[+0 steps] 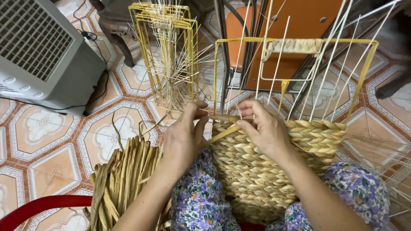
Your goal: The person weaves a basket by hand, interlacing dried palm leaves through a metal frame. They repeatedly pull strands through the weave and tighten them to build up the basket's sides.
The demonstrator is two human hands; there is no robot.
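A patterned tile floor spreads beneath a grey fan heater at upper left. On the person's lap, between knees in floral cloth, stands a half-woven basket, its braided straw wall rising partway up a yellow wire frame with pale upright stakes. A second yellow frame, bare but for loose stakes, stands on the floor behind. A bundle of dried straw lies beside the left knee. At the basket's top edge, the left hand pinches a straw strand between thumb and curled fingers. The right hand, fingers bent close together, presses the same strand against the weave.
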